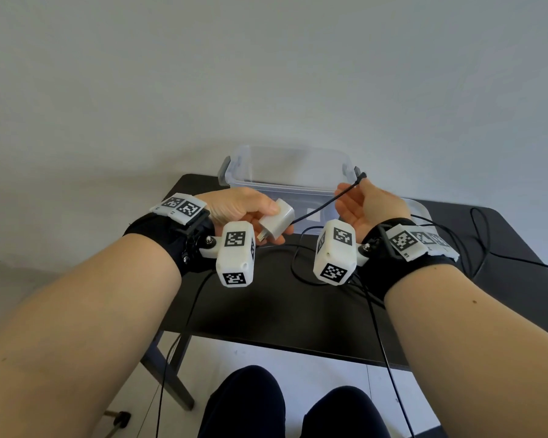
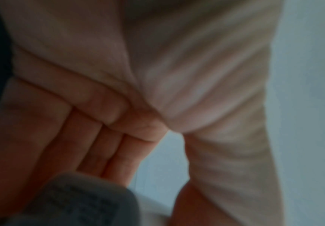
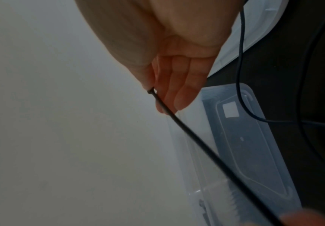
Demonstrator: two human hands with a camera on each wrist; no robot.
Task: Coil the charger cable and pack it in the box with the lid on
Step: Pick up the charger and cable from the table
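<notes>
- Head view: the white charger plug [image 1: 276, 223] is being gripped by the left hand [image 1: 234, 207], thumb on top and fingers [image 1: 279, 240] curled beneath, above the black bench [image 1: 266, 311].
- The black charger cable [image 1: 317, 211] is being held taut from the plug toward 2 o'clock, its far end being pinched by the right hand [image 1: 370, 207]; in the right wrist view, the cable tip [image 3: 151, 91] is being clamped between thumb and fingers [image 3: 179, 85].
- The stretched cable's long axis is being kept running from 8 to 2 o'clock between the two hands, which are near each other.
- The cable's remaining length is lying loose on the bench at 6 o'clock from the hands.
- The clear box [image 1: 285, 172] is standing open at 12 o'clock, just behind both hands; its lid [image 1: 423, 213] is lying at 3 o'clock beside it.
- Coiling is judged not yet begun; the right hand, being nearer the free end, is likely to be the one winding toward the plug.
- Left wrist view is being blurred, showing only curled fingers.
</notes>
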